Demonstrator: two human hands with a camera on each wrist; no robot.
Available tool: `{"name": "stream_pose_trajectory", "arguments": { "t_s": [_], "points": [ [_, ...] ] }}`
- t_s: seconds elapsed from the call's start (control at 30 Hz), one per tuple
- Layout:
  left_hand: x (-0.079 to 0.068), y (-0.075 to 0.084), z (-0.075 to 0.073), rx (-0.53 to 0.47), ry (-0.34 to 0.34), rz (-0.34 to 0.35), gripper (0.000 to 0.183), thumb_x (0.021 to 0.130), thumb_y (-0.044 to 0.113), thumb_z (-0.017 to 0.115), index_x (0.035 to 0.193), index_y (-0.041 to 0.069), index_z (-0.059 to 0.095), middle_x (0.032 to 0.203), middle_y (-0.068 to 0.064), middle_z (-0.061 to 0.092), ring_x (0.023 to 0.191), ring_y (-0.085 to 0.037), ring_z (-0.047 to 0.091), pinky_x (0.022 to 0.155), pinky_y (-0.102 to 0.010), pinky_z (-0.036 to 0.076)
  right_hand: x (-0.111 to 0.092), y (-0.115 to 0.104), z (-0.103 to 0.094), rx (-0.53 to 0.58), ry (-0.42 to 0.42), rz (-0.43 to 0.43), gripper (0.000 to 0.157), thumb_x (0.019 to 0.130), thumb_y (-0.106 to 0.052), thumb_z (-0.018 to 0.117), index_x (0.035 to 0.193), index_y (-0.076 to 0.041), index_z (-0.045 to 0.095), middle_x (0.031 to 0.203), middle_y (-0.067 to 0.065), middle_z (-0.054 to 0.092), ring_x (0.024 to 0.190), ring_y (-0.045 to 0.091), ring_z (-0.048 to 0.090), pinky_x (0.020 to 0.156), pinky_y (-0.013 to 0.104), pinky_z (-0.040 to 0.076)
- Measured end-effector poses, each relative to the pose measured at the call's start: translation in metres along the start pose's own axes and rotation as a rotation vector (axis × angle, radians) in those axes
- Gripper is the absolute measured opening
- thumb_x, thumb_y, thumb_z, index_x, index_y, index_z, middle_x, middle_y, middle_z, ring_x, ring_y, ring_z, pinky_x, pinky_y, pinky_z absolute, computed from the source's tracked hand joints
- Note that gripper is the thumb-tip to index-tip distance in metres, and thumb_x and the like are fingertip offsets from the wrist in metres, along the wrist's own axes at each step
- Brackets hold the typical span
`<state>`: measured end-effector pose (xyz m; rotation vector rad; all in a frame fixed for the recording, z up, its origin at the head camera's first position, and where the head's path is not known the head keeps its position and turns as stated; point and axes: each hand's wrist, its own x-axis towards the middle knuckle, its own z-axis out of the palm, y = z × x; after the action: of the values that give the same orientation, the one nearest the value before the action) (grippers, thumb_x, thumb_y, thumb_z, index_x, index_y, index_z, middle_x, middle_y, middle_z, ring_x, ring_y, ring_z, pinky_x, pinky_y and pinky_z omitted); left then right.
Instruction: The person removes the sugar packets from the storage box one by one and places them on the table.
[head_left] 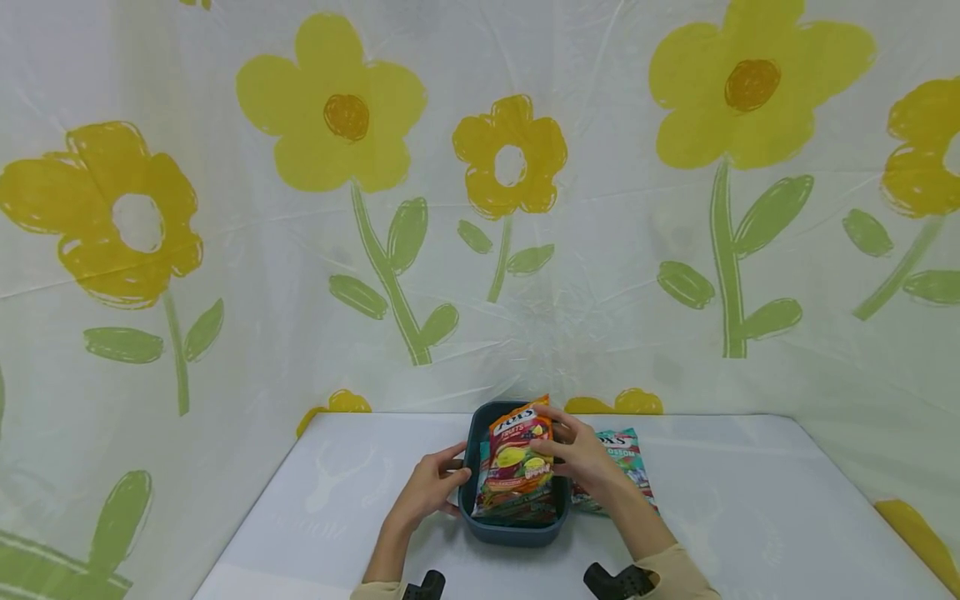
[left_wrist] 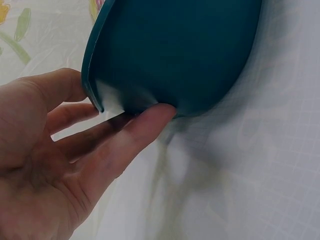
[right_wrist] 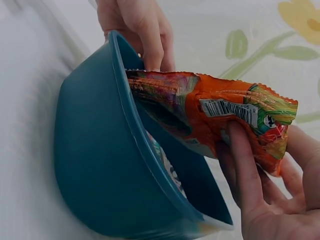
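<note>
A flower-printed sheet (head_left: 600,250) is hung behind the white bench (head_left: 720,517); on the bench, a blue tub (head_left: 517,535) is pinched at its left side by the left grip (head_left: 426,490); the orange packet (head_left: 513,460) is held tilted by the right grip (head_left: 583,454), its lower end inside the tub; a teal packet (head_left: 628,460) is laid just beside.

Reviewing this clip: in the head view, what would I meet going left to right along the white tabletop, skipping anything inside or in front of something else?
The person's bare left hand → the dark blue-teal, rounded rectangular bin → the teal printed packet.
</note>
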<state>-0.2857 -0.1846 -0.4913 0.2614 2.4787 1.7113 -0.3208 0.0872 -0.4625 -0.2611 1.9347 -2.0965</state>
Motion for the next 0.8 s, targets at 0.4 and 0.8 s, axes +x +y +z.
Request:
{"name": "stream_pose_trajectory", "arguments": {
  "t_s": [0.4,0.8],
  "points": [
    [0.002,-0.003,0.001,-0.009,-0.004,0.022,0.053,0.098,0.012,0.056,0.148,0.002,0.041,0.129,-0.033,0.058,0.111,-0.040,0.064,0.058,-0.044,0.062,-0.007,0.003,-0.014,0.019,0.003,-0.011,0.063,0.090,-0.020,0.071,0.147,-0.023,0.043,0.153,0.015,0.041,0.121,0.028,0.056,0.091,0.049,0.058],
    [0.000,-0.001,0.000,-0.006,-0.001,0.015,0.054,0.097,0.017,0.059,0.148,0.006,0.043,0.130,-0.029,0.059,0.110,-0.033,0.065,0.058,-0.041,0.062,-0.017,0.003,-0.028,0.037,0.009,-0.013,0.064,0.091,-0.020,0.070,0.148,-0.025,0.042,0.154,0.013,0.039,0.119,0.026,0.057,0.093,0.048,0.057]
  ]
}}
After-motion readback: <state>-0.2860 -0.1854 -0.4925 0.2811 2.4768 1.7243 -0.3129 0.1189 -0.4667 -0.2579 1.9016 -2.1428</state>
